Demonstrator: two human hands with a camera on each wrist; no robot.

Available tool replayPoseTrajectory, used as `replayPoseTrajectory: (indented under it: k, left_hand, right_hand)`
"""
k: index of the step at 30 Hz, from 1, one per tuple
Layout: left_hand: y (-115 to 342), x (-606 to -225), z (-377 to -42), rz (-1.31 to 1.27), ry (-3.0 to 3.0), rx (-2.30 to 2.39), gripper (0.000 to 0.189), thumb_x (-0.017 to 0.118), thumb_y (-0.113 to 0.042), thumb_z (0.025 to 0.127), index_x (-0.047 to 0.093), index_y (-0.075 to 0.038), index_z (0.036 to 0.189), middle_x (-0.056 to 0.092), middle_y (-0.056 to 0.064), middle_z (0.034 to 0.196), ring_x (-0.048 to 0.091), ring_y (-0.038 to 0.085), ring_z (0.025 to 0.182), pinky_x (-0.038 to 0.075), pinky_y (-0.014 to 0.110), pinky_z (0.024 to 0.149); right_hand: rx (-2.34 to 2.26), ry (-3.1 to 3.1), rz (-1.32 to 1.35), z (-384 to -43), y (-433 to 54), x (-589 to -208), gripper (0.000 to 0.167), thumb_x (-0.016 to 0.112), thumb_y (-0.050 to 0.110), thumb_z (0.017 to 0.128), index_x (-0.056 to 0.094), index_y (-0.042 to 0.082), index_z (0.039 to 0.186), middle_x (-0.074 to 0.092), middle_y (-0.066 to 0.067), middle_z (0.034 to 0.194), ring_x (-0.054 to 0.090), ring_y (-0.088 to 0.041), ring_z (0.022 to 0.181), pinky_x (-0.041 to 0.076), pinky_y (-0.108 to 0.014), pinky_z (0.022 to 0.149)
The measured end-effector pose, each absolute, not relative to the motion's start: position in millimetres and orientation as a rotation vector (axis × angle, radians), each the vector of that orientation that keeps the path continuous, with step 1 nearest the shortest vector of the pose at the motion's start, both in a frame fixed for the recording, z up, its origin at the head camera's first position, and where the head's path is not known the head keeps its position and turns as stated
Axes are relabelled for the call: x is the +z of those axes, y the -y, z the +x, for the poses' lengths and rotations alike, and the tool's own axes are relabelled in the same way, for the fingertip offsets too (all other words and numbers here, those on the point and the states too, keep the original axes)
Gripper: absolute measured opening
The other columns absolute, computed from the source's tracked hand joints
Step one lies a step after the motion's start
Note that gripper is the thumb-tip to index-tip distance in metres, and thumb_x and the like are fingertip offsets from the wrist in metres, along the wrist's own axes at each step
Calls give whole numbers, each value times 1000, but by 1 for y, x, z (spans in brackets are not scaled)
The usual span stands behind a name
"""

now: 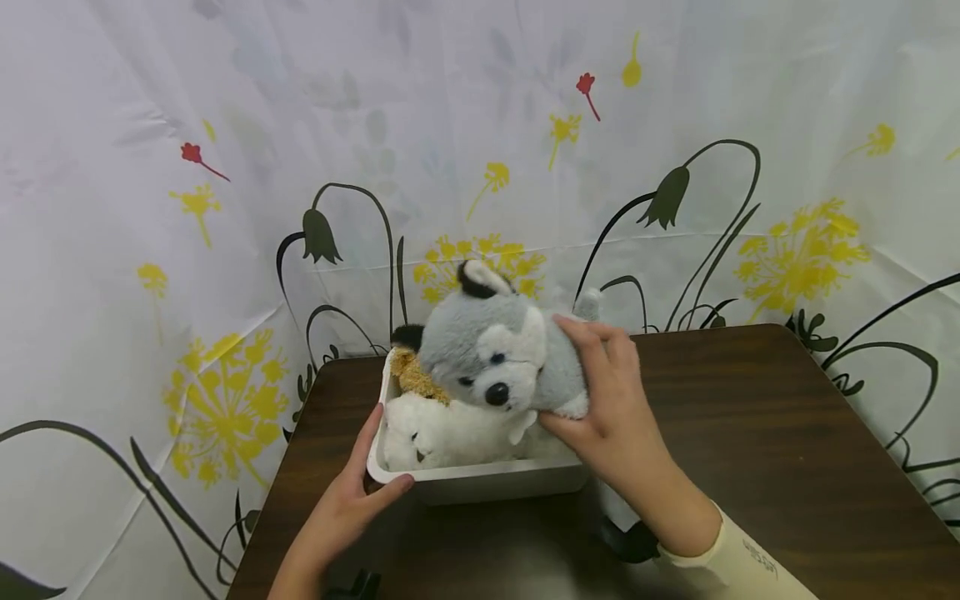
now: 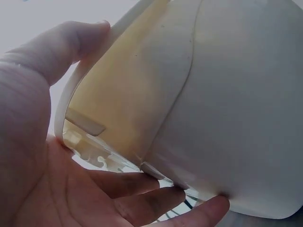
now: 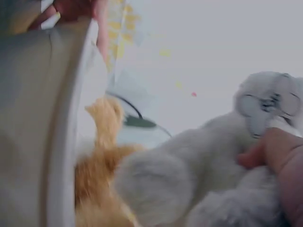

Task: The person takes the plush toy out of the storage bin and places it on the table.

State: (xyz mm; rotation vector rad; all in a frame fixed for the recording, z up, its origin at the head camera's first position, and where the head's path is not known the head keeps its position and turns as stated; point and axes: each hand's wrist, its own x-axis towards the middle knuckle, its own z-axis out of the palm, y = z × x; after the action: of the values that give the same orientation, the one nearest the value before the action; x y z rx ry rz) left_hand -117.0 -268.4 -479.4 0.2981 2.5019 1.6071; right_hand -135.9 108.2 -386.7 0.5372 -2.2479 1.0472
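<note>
My right hand [image 1: 611, 408] grips a grey and white plush husky [image 1: 487, 346] round its body, over a white bin [image 1: 495, 483]. The husky's head tilts to the left and its black-edged ears show. In the right wrist view its pale fur [image 3: 208, 156] fills much of the right side. A white plush toy [image 1: 457, 433] lies along the front inside the bin, with a golden-brown plush toy [image 1: 416, 375] behind it, partly hidden by the husky. My left hand [image 1: 356, 483] holds the bin's left end, thumb at the front rim and fingers along the side wall [image 2: 213, 94].
The bin stands on a dark brown wooden table [image 1: 750, 433]. Behind the table hangs a white curtain [image 1: 480, 108] printed with flowers. A dark object [image 1: 630, 537] shows below my right wrist, and another dark object [image 1: 356, 586] lies near my left wrist.
</note>
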Motion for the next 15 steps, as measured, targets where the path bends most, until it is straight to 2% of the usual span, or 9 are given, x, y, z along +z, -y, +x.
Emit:
replayPoseTrajectory:
  k: [2, 6, 9, 12, 15]
  left_hand:
    - [268, -479, -116, 283, -2524, 1596, 104, 76, -25, 104, 3, -44, 175, 12, 20, 182, 43, 41, 150, 51, 19, 99]
    - [268, -476, -114, 233, -2532, 1581, 105, 77, -27, 103, 3, -45, 174, 8, 17, 182, 41, 40, 152, 50, 19, 100]
    - [270, -473, -113, 200, -2529, 1578, 105, 78, -28, 103, 3, -47, 174, 8, 17, 183, 41, 39, 152, 50, 19, 99]
    - [270, -472, -113, 209, -2540, 1567, 104, 77, -28, 103, 3, -47, 174, 8, 17, 183, 40, 39, 153, 49, 18, 100]
    - [271, -472, -115, 231, -2550, 1553, 104, 77, -28, 104, 2, -47, 174, 8, 16, 183, 37, 39, 156, 48, 18, 102]
  right_hand:
    - [1146, 2152, 459, -138, -120, -385, 97, 95, 13, 74, 53, 24, 161, 47, -20, 140, 45, -31, 130, 45, -49, 103]
    - [1315, 1930, 307, -145, -146, -383, 72, 86, 6, 79, 63, 12, 148, 50, 2, 135, 42, -17, 128, 35, -33, 104]
    - [1476, 1788, 218, -152, -164, -378, 62, 81, 4, 89, 60, 8, 147, 49, 12, 139, 43, -15, 132, 35, -27, 106]
    - [1721, 1629, 101, -157, -182, -369, 64, 78, 2, 95, 54, 11, 154, 53, 2, 146, 47, -20, 138, 39, -24, 111]
    - [1884, 1486, -18, -161, -200, -364, 70, 78, 3, 97, 48, 17, 159, 55, -3, 151, 48, -22, 144, 41, -21, 113]
